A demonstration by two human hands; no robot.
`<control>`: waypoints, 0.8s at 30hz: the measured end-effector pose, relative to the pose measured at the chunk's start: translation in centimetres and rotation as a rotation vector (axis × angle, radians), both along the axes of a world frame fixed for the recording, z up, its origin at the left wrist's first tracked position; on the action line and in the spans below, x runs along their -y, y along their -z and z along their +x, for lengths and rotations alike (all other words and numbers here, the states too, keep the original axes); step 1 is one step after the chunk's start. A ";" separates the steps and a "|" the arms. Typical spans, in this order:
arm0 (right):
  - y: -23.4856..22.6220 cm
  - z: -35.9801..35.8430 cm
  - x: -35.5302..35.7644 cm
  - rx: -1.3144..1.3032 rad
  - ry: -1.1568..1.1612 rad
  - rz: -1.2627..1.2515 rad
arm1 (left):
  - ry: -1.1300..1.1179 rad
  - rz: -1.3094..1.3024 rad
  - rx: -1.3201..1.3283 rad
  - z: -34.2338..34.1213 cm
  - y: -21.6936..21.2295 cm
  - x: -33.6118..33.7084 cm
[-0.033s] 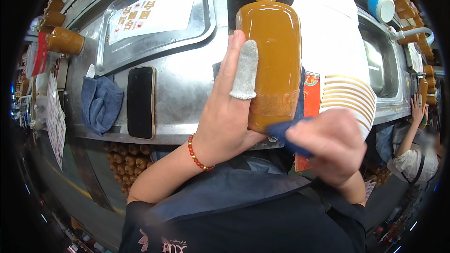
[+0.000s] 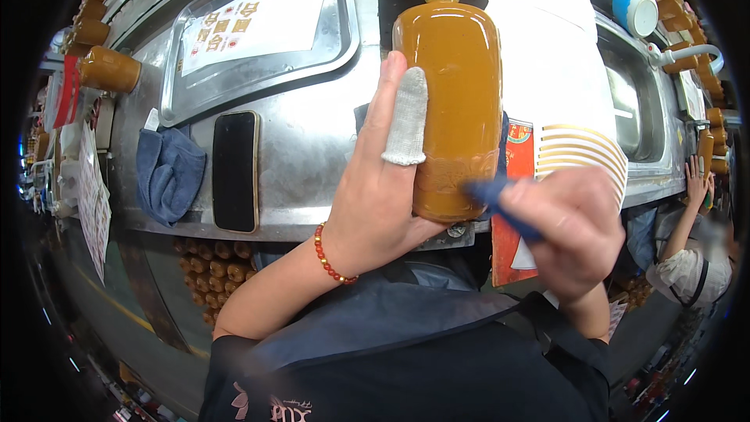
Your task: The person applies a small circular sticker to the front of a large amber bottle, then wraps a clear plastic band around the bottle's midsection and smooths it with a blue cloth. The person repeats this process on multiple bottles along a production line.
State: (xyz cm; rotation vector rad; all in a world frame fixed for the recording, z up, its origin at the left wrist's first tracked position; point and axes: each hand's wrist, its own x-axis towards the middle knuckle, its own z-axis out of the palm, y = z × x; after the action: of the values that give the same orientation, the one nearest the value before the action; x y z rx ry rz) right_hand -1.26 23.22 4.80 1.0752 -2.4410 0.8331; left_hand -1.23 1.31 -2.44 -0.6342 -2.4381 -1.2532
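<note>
A big brown glass bottle (image 2: 457, 94) lies in my left hand (image 2: 371, 180), its threaded neck pointing away from me and without a cap. My left fingers run along its left side, with a pale knitted cot over one finger. The thumb side reaches under the bottle's near end. My right hand (image 2: 566, 227), blurred by motion, is closed on a dark blue cloth (image 2: 508, 207). A corner of that cloth overlaps the lower right of the bottle, near an embossed band. Beyond the neck is a dark, angular block (image 2: 394, 0), partly hidden by the bottle.
Left of my hand lie a phone (image 2: 235, 172) and a folded blue-grey cloth (image 2: 170, 176). A metal tray (image 2: 173, 86) holds a printed sheet. White sheets and gold-striped strips (image 2: 582, 152) cover the right side, beside a sink (image 2: 625, 101). Another person (image 2: 687, 266) works at far right.
My right hand has moved slightly right with the blue cloth, whose tip now sits higher on the bottle's lower right. The left hand and bottle are nearly unchanged.
</note>
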 end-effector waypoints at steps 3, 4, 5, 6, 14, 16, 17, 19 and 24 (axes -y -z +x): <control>0.0 0.2 0.8 -0.013 -0.096 0.028 | 0.026 0.028 0.011 -0.3 -0.5 0.1; 0.2 0.0 0.6 -0.035 -0.078 0.011 | 0.045 0.056 0.035 -0.1 -0.6 0.3; 0.4 -0.2 0.4 -0.057 -0.059 -0.007 | 0.063 0.084 0.059 -0.1 -0.7 0.5; 0.0 -0.4 0.4 -0.035 -0.004 0.024 | 0.067 0.097 0.064 0.0 -0.6 0.5; -0.3 0.1 1.0 -0.031 -0.037 0.010 | 0.079 0.152 0.113 -0.1 0.3 0.8; -0.3 -0.1 0.6 -0.043 -0.035 0.037 | 0.068 0.082 0.065 0.0 0.6 0.8; 0.1 -0.6 0.2 -0.089 0.025 0.037 | 0.062 0.047 0.041 0.0 0.7 0.9; -0.5 0.1 0.4 -0.060 -0.036 0.073 | 0.074 0.064 0.040 -0.1 0.8 0.9; -0.5 -0.3 0.1 -0.028 0.003 0.029 | 0.082 0.099 0.092 0.0 0.9 1.0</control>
State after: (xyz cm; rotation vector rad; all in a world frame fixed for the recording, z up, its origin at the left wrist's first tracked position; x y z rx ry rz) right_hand -1.51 23.14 5.26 1.0863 -2.4378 0.7791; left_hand -1.24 0.32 -3.30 -0.6689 -2.4270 -1.4569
